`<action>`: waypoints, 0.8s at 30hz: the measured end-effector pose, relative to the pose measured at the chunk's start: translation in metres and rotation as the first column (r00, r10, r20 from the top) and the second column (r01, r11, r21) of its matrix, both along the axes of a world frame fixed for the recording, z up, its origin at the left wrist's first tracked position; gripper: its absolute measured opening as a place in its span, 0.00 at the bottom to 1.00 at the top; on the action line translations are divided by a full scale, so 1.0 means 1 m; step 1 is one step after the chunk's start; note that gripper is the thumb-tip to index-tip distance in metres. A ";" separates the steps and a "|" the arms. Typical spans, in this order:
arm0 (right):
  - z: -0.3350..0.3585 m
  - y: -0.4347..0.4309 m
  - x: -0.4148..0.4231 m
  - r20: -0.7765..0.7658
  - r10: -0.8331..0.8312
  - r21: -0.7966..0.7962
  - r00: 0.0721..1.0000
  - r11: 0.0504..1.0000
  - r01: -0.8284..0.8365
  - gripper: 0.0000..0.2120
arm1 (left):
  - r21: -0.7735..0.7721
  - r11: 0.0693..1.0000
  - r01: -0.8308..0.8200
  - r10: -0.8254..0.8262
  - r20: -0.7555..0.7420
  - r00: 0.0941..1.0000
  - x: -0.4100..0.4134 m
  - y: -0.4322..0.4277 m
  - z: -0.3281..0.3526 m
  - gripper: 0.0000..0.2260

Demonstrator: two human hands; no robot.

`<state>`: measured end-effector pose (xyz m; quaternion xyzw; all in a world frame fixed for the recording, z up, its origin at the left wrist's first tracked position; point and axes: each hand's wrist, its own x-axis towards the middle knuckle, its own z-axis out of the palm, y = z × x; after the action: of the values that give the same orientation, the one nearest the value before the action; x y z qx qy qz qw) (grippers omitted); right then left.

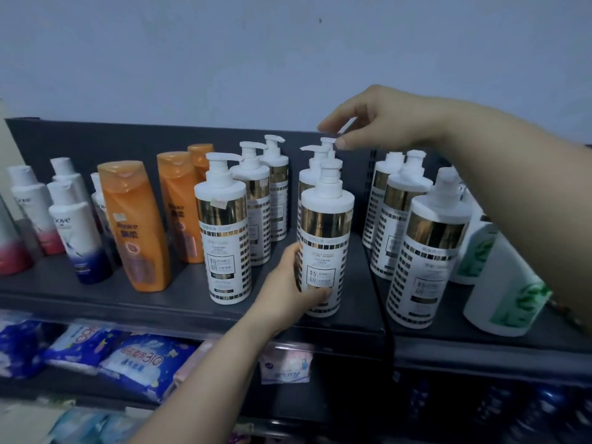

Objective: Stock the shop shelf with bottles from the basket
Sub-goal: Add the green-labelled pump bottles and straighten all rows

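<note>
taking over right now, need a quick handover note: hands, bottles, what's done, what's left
Left hand: grips the lower body of the front pump bottle in the middle row, which stands on the shelf near its front edge.
Right hand: pinches the pump head of the rear bottle in that row.
Done: three rows of white-and-gold pump bottles stand upright on the shelf.
Left: let go once both sit straight. The basket is out of view, so remaining stock cannot be told.
</note>
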<state>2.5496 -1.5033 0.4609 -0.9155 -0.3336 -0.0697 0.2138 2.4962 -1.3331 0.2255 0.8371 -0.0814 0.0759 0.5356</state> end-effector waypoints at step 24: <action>-0.007 0.042 0.082 0.116 -0.094 -0.412 0.989 0.901 0.133 0.11 | -0.505 0.860 -0.072 0.076 -0.013 0.997 0.041 -0.004 0.035 0.38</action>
<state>2.6314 -1.4610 0.4539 -0.9536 -0.2964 -0.0514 -0.0077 2.5370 -1.3375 0.2600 0.6701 -0.0284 0.1184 0.7322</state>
